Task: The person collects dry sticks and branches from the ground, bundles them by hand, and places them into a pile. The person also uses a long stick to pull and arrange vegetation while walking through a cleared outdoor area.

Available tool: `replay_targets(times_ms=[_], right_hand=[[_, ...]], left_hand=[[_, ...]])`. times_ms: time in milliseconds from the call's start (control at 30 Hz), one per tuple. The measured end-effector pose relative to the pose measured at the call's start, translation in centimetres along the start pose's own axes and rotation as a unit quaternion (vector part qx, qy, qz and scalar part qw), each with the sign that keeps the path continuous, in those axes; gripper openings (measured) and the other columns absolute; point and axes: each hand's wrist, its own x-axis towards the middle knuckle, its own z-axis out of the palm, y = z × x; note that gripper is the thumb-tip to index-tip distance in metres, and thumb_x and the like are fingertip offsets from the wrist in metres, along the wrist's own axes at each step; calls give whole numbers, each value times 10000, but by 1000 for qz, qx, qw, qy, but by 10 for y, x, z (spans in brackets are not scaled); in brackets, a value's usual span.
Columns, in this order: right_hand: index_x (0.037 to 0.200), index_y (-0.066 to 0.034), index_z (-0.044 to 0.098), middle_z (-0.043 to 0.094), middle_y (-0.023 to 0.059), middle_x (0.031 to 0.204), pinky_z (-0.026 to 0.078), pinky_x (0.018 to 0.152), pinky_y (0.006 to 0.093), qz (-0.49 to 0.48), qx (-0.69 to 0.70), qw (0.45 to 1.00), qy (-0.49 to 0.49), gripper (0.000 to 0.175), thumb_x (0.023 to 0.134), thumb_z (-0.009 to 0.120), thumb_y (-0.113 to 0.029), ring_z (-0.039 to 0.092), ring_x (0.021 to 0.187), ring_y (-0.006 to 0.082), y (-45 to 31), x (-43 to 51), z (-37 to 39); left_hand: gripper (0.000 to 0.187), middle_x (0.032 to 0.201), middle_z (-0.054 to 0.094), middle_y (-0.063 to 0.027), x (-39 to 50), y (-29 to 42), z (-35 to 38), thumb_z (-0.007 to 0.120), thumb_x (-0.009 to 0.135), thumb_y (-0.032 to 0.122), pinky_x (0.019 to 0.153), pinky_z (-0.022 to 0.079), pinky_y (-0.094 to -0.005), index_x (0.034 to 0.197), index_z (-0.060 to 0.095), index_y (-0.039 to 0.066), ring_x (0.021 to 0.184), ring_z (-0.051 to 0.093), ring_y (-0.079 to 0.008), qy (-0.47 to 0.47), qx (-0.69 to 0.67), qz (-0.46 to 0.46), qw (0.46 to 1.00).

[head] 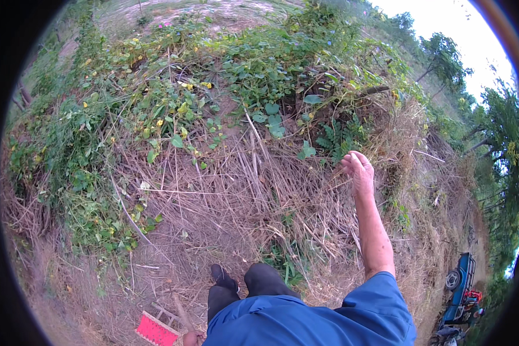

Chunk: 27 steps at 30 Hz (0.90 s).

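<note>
My right hand (358, 171) is raised in front of me at the right, its fingers curled together over dry stems and leafy plants; a few thin dry stalks show beside the fingertips, and whether they are gripped is unclear. Low in the view, my left hand (193, 338) is closed around a wooden stick or handle (182, 312). Next to that hand lies a small folding stool (157, 329) with a red seat and a light frame, partly cut off by the picture's edge. The far end of the stick by my left hand is hard to make out.
A bank of dry stalks (251, 181) and green vines (259, 73) rises before my feet. A thick broken branch (374, 90) sticks out at the upper right. A blue three-wheeled or small cargo vehicle (456, 289) stands on a track at the far right, with trees beyond.
</note>
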Motion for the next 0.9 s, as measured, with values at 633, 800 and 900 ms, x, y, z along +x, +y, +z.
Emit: replay_targets(times_ms=[633, 800, 900], right_hand=[[1049, -59, 654, 667, 26, 877, 485, 667, 224, -179, 97, 954, 219, 258, 927, 647, -286, 615, 757, 107, -112, 231, -70], [1108, -76, 649, 663, 23, 926, 480, 760, 260, -190, 51, 961, 196, 341, 905, 669, -350, 606, 848, 104, -109, 320, -75], [1093, -78, 663, 666, 6, 909, 460, 737, 245, -196, 54, 957, 208, 328, 888, 694, -331, 593, 820, 81, -105, 361, -74]], left_hand=[[117, 650, 615, -123, 29, 216, 80, 629, 699, 23, 499, 490, -343, 800, 596, -26, 558, 621, -221, -34, 236, 149, 960], [117, 646, 612, -121, -3, 278, 176, 630, 696, 22, 498, 488, -343, 798, 596, -25, 556, 619, -219, -35, 227, 157, 960], [117, 644, 610, -119, -17, 300, 216, 631, 695, 22, 497, 487, -343, 796, 596, -24, 554, 617, -218, -37, 219, 161, 962]])
